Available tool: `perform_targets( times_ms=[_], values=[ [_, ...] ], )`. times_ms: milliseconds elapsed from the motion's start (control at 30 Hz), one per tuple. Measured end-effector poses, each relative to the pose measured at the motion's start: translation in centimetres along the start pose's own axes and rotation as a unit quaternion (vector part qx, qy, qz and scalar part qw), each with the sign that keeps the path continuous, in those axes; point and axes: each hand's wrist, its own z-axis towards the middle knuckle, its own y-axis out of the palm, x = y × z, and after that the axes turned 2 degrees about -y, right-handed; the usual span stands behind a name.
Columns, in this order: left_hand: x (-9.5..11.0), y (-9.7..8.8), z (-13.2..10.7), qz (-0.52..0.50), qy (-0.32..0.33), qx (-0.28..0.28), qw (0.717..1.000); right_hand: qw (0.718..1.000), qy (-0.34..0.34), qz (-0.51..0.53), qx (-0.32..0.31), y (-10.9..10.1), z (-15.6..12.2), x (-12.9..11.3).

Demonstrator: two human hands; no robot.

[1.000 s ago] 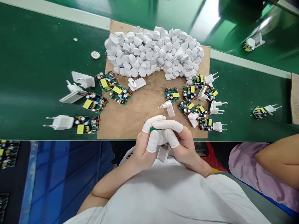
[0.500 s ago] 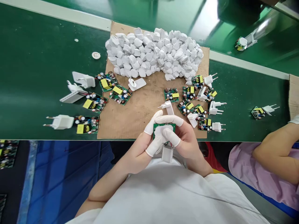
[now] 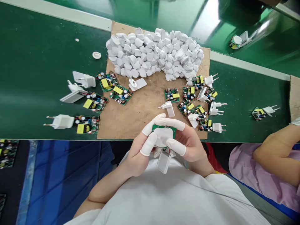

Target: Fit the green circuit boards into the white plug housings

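Between my two hands, close to my chest, is a green circuit board (image 3: pixel 173 128) with a flattened layer of white putty (image 3: pixel 163 135) on the side facing me. My left hand (image 3: pixel 142 145) grips its left edge, with white finger cots on thumb and fingertips. My right hand (image 3: pixel 188 142), also in finger cots, holds the right edge, its thumb at the putty's lower right. A white plug housing (image 3: pixel 164 161) hangs below the board on short wires. The board's far side is hidden. Just beyond my fingers another white plug (image 3: pixel 169 108) lies on the cardboard (image 3: pixel 145 109).
A big heap of white putty lumps (image 3: pixel 154 54) covers the cardboard's back. Boards with plugs lie at left (image 3: pixel 87 125) and right (image 3: pixel 199 93). A puttied board (image 3: pixel 236 41) sits on the green surface beyond the pale rail. A co-worker's arm (image 3: pixel 276 150) is at right.
My thumbs have moved apart, off the middle of the putty, baring it. The hanging plug housing has swung down and left. Beyond the rail, the puttied board has shifted left.
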Motion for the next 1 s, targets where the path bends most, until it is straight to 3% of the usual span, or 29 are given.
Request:
perform_targets(
  times_ms=[100, 267, 400, 567, 733, 1000],
  values=[
    [0.0, -0.2, 0.0, -0.013, 0.019, -0.034, 0.999, 0.999, -0.016, -0.051, -0.002, -0.4, -0.1, -0.3],
    [0.1, 0.2, 0.2, 0.095, 0.075, -0.006, 0.993, 0.992, -0.026, -0.126, 0.006, -0.5, -0.2, -0.6],
    [-0.1, 0.4, 0.3, 0.113, 0.106, 0.003, 0.988, 0.996, -0.017, -0.062, 0.061, 0.4, -0.3, -0.6],
    [-0.3, -0.2, -0.2, 0.112, 0.08, -0.024, 0.99, 0.997, -0.014, 0.0, 0.073, 1.2, -0.1, -0.7],
    [-0.1, -0.2, -0.1, 0.15, 0.086, -0.058, 0.983, 0.996, -0.043, 0.007, 0.082, 0.9, 0.5, 0.1],
    [-0.1, -1.2, -0.4, 0.122, 0.077, -0.084, 0.986, 0.996, -0.015, -0.015, 0.091, 0.5, 0.8, 0.7]
  ],
)
